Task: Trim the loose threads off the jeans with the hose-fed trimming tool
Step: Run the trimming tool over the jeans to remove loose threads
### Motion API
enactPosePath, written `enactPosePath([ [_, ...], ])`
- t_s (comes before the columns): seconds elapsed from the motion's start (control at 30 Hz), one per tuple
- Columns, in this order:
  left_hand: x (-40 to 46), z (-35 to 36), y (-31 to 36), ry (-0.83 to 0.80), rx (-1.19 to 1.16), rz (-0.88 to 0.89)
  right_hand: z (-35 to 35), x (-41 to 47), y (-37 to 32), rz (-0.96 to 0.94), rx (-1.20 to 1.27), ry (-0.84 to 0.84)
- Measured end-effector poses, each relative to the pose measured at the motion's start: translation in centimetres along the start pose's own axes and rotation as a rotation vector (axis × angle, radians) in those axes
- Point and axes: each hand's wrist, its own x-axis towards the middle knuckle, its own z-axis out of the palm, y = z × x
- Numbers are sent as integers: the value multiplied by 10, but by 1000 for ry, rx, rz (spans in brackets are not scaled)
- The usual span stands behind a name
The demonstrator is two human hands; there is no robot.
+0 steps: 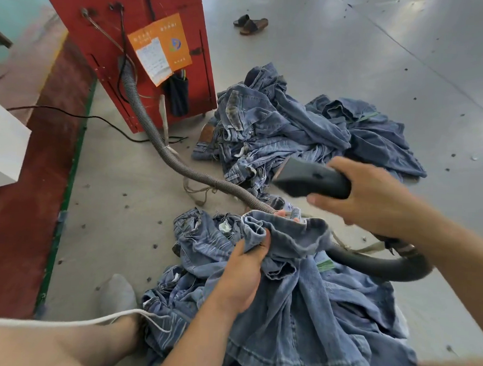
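Pointing its flared nose up and to the left, the trimming tool (312,178) lies with its long axis nearly level, raised above the jeans (285,237) and clear of them. Its body is smooth, dark grey moulded plastic, wedge-shaped at the head and narrowing to a handle, round which the right hand (364,196) curls. A ribbed grey hose (164,149) snakes across the concrete floor (350,63) from the red cabinet (163,55) toward the tool. The left hand (243,268) grips a bunched fold of the jeans, soft faded-blue denim with a rolled hem edge. More crumpled denim forms a heap (292,129) farther off, beside the cabinet.
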Motion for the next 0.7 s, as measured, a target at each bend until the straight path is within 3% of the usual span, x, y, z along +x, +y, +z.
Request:
enactPosePath([
  [0.07, 1, -1, 3, 24, 13, 18, -16, 0, 5, 8, 88, 39],
  [0.13, 1, -3, 8, 51, -10, 45, -32, -5, 12, -16, 102, -46],
  [0.23, 3, -5, 8, 43, -39, 49, -36, -12, 19, -28, -58, -280],
  [0.33, 5, -4, 3, 33, -45, 42, -12, -16, 20, -75, -229, -396],
  [0.43, 6, -3, -4, 0, -9, 41, 10, -17, 9, -154, -210, -357],
  [0.6, 10, -5, -6, 63, 71, -1, 0, -13, -7, -160, 2, -84],
  [0.7, 11, -6, -4, 23, 174, 16, -20, -12, -7, -137, 28, -118],
])
